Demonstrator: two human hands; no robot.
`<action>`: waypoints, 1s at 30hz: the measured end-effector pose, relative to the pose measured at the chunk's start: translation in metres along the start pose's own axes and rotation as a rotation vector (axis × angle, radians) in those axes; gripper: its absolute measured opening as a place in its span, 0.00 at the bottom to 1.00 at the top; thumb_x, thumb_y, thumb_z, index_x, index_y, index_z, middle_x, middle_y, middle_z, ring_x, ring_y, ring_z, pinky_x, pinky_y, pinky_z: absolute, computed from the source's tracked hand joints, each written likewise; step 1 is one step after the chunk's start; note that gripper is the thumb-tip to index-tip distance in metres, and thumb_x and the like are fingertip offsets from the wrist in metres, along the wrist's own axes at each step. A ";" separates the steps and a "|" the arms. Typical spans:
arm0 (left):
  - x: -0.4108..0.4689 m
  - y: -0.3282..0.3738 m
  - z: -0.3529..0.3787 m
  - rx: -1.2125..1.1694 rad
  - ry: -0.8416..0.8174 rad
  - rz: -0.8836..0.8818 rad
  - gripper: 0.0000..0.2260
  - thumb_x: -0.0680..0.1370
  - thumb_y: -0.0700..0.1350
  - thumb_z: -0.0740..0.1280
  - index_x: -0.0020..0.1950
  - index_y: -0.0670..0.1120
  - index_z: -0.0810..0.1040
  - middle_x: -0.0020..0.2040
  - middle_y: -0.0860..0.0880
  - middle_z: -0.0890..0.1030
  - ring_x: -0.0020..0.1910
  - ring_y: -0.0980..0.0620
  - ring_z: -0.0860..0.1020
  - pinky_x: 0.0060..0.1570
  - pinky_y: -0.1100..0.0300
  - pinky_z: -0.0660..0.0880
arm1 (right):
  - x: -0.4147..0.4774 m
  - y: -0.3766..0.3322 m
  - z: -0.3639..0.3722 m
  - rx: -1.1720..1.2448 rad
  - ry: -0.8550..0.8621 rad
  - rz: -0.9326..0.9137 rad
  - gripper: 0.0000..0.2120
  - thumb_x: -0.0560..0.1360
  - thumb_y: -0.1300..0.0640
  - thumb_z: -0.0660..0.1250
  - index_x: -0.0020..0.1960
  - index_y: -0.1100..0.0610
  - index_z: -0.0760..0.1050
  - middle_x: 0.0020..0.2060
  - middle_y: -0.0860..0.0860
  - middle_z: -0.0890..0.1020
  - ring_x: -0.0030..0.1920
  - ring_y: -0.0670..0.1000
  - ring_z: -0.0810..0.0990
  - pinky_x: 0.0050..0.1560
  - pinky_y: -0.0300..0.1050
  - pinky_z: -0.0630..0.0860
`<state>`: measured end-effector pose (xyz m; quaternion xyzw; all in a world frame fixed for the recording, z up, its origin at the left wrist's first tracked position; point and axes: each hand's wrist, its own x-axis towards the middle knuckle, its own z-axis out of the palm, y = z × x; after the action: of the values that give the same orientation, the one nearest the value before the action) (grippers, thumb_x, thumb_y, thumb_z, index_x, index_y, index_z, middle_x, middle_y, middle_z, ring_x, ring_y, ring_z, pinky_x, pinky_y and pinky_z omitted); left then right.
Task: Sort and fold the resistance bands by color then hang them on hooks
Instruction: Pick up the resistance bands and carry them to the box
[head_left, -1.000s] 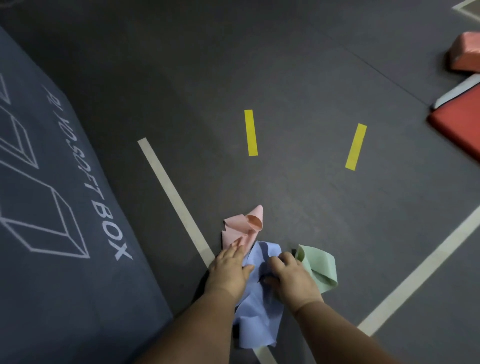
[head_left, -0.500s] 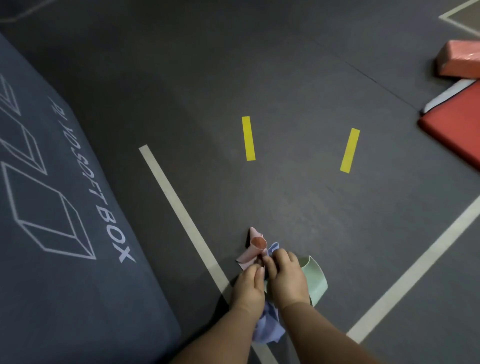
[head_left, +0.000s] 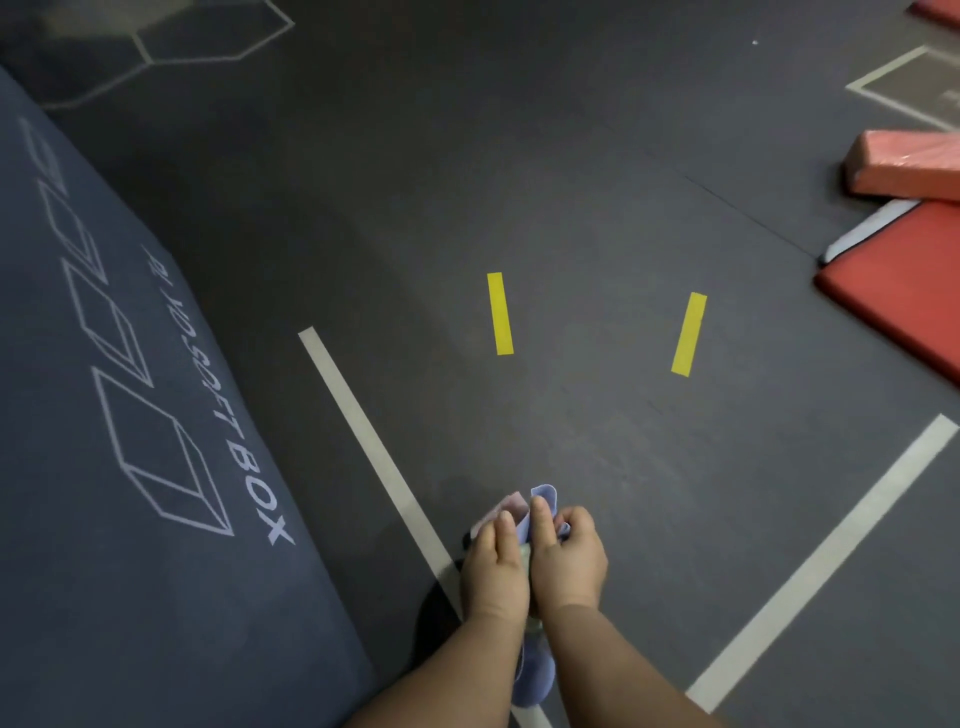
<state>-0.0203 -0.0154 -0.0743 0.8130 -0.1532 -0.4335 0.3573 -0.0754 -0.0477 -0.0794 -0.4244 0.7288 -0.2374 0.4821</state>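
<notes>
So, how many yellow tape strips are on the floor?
2. One yellow strip lies on the dark floor near the picture's middle; the second strip lies to its right, slightly tilted. No more show in view.

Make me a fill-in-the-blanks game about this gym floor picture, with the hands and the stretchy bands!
1. The left hand and right hand together grip the bands; the band end poking up highest above the fingers is ____.
2. The floor has ____ yellow strips stuck on it.
3. The big grey block on the left reads SOFT ____.

Missing words: blue; two; BOX.
</notes>
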 end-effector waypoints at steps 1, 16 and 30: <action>-0.002 0.005 -0.003 -0.022 0.010 0.002 0.15 0.83 0.51 0.54 0.61 0.52 0.77 0.60 0.48 0.80 0.59 0.48 0.76 0.57 0.60 0.70 | -0.005 -0.006 -0.002 0.043 0.009 0.016 0.19 0.76 0.46 0.66 0.36 0.56 0.63 0.30 0.51 0.72 0.31 0.49 0.69 0.32 0.41 0.66; -0.103 0.158 -0.103 -0.263 0.139 0.237 0.15 0.81 0.57 0.55 0.38 0.55 0.73 0.41 0.55 0.78 0.46 0.49 0.77 0.47 0.58 0.72 | -0.109 -0.177 -0.050 0.428 0.066 -0.241 0.20 0.73 0.52 0.72 0.33 0.56 0.62 0.27 0.50 0.68 0.28 0.49 0.66 0.29 0.38 0.66; -0.279 0.220 -0.272 -0.448 0.309 0.557 0.13 0.82 0.54 0.54 0.44 0.51 0.73 0.39 0.56 0.73 0.47 0.50 0.73 0.48 0.60 0.66 | -0.334 -0.293 -0.098 0.539 -0.080 -0.618 0.17 0.72 0.51 0.71 0.36 0.55 0.64 0.29 0.49 0.69 0.30 0.49 0.66 0.32 0.42 0.67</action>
<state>0.0533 0.1087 0.3492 0.6979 -0.2140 -0.2148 0.6489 0.0088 0.0747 0.3509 -0.4908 0.4596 -0.5366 0.5098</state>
